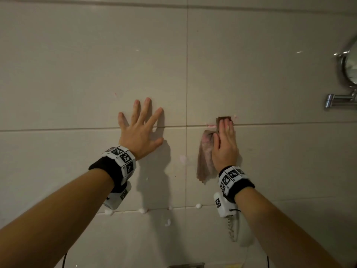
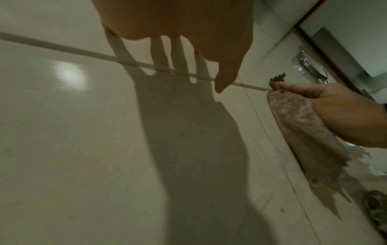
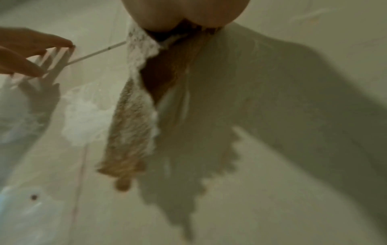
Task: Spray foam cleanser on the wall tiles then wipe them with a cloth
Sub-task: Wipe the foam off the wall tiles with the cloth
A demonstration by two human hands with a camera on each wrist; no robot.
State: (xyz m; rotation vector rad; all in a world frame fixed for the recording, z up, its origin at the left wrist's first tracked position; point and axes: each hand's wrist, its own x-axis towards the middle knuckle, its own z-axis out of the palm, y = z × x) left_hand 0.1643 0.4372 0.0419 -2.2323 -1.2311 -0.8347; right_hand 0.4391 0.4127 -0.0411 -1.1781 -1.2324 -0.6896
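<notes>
My right hand presses a brown cloth flat against the beige wall tiles, fingers straight and together, on the horizontal grout line. The cloth hangs down below the hand and carries white foam. A smear of foam stays on the tile left of the cloth. My left hand lies flat on the wall with fingers spread, left of the vertical grout line, holding nothing. Small foam blobs sit along the lower grout line. No cleanser bottle is in view.
A round chrome mirror on a swivel arm sticks out from the wall at the right edge. A dark fixture edge shows at the bottom. The tiles above both hands are bare.
</notes>
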